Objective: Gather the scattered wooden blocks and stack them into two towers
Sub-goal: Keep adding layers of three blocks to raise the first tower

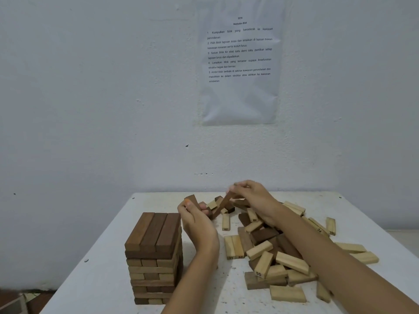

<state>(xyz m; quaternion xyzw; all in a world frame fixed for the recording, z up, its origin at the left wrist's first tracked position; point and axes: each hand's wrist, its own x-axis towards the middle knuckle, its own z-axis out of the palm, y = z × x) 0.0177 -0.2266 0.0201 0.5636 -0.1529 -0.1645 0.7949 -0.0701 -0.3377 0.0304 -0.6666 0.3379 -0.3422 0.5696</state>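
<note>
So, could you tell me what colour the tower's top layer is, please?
Top layer is dark brown; head view.

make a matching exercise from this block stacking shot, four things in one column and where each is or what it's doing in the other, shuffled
Column one
1. tower
2. loose blocks
3. printed sheet
4. right hand

Column two
A. hangs on the wall above the table
B. holds a tilted dark block
C. stands on the left part of the table, with three dark blocks across its top
D. lie scattered on the right part of the table

Pairs: 1-C, 2-D, 3-A, 4-B
</note>
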